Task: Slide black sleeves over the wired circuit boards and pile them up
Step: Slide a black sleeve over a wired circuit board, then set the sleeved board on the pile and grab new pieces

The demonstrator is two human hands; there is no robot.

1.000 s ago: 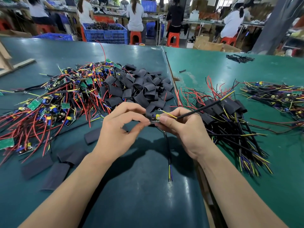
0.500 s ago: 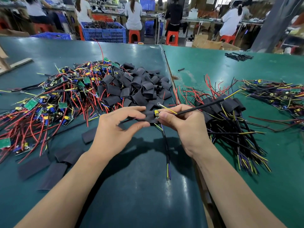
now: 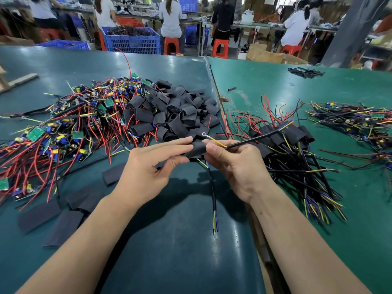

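My left hand [image 3: 148, 168] pinches a black sleeve [image 3: 197, 149] between thumb and fingers above the table's middle. My right hand [image 3: 235, 164] pinches the other end of it, where a black cable [image 3: 254, 137] and a yellow wire with a ring terminal come out. The board inside is hidden by the sleeve. Another black cable [image 3: 213, 196] hangs down from it. A heap of bare wired boards [image 3: 63, 128] lies at the left, loose black sleeves [image 3: 176, 115] behind my hands, and sleeved boards [image 3: 292, 149] are piled at the right.
Several flat sleeves [image 3: 63, 225] lie on the dark mat near my left forearm. More wired boards [image 3: 356, 122] lie at the far right on the green table [image 3: 275, 85]. Behind the table stand blue crates [image 3: 131, 41], red stools and seated people.
The sleeve has slid over the board: the blue and yellow parts seen at its end earlier are now covered. Both hands have stayed at the same spot.
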